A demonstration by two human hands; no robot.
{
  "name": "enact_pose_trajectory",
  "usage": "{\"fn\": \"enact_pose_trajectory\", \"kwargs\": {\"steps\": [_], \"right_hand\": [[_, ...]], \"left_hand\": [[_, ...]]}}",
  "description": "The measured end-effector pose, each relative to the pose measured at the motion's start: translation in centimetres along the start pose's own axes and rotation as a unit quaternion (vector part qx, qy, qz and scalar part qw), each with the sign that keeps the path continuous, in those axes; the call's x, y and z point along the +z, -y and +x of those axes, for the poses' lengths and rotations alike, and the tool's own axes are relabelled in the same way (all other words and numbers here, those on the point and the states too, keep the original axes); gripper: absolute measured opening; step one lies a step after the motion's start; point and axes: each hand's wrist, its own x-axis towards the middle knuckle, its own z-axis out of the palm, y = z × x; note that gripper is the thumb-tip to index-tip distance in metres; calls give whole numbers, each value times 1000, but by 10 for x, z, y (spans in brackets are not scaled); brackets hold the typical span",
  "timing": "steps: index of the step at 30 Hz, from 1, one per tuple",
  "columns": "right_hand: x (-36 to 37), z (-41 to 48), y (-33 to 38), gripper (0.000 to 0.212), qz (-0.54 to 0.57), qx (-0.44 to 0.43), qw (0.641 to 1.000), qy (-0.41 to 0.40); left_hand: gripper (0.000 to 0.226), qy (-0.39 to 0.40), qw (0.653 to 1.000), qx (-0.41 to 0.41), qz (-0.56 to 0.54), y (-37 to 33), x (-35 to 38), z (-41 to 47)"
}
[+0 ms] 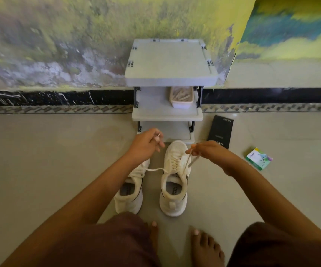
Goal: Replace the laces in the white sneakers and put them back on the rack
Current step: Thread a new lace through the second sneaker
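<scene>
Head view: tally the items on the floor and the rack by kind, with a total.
White sneakers: 2
Lace: 1 visible
Rack: 1
Tub on the middle shelf: 1
Black box: 1
Green box: 1
Total: 7

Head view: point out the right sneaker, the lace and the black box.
right sneaker [177, 149], head view, toe cap.
lace [155, 169], head view, span between the two sneakers.
black box [221, 132], head view, middle of its top face.
</scene>
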Motion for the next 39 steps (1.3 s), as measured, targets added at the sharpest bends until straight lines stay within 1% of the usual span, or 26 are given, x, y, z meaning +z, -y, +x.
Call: {"fn": "enact_pose_trajectory", "kwargs": {"steps": [2, 3, 5, 7, 9, 13, 15, 16, 18, 20, 21, 24, 27, 30, 32, 35, 39], "right_hand": [[-6, -4, 19, 31, 26, -37, 999, -23], [-10, -5, 31, 33, 50, -53, 997, -37], [-18, -8, 53, 36, 139, -75, 986, -52], [-25, -12, 74, 34, 220, -107, 968, -52], [-28, -17, 89, 30, 243, -136, 959, -55], [-27, -25, 104, 15, 199, -193, 958, -79], [-24, -28, 103, 13, 155, -226, 957, -99], [-22, -29, 103, 13, 146, -234, 954, -114], [-19, -30, 103, 15, 157, -235, 948, -148], [-16, -28, 105, 26, 175, -227, 942, -173], [-15, -27, 107, 25, 175, -225, 941, -184], [-14, -24, 109, 8, 167, -235, 933, -214], [-14, -22, 111, 7, 173, -230, 929, -233], [-13, -21, 111, 8, 178, -228, 930, -228], [-11, -22, 111, 11, 184, -233, 929, -219], [-10, -21, 110, 17, 185, -234, 932, -208], [-9, -17, 105, 14, 197, -224, 936, -188]], "left_hand": [[15, -23, 998, 14, -58, -25, -9, 3], [14, -34, 997, 31, -69, -38, -15, 6], [11, -59, 993, 55, -83, -64, -27, 9], [11, -79, 989, 72, -98, -87, -39, 12], [12, -91, 986, 78, -115, -104, -45, 13], [8, -115, 982, 65, -131, -122, -47, 12], [6, -117, 982, 57, -135, -123, -47, 11], [8, -113, 983, 53, -138, -122, -47, 10], [16, -101, 985, 43, -135, -124, -48, 10], [19, -89, 987, 36, -128, -127, -50, 10], [19, -86, 988, 33, -127, -128, -51, 11], [17, -81, 988, 29, -130, -130, -51, 12], [13, -82, 986, 29, -142, -130, -48, 12], [14, -78, 985, 31, -149, -130, -46, 11], [13, -74, 985, 29, -154, -130, -46, 11], [7, -69, 984, 22, -160, -130, -46, 12], [10, -46, 986, 21, -160, -125, -45, 17]]}}
